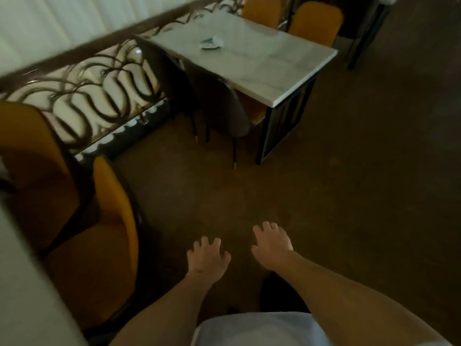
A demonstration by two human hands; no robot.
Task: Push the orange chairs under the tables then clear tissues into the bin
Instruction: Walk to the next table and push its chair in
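Observation:
My left hand (207, 257) and my right hand (272, 245) hang in front of me over the dark floor, fingers spread, holding nothing. Two orange chairs (107, 245) stand at my left beside a pale tabletop edge (22, 283). Ahead stands a white marble table (262, 63) with a crumpled tissue (212, 42) lying on it. A dark-backed chair with an orange seat (224, 106) is tucked at its near side. Two more orange chairs (314, 23) sit at its far side. No bin is visible.
An ornate dark metal railing (82, 96) runs along the left in front of white curtains. Brown floor (361, 183) stretches between me and the marble table and off to the right. A dark table leg (361, 38) shows at top right.

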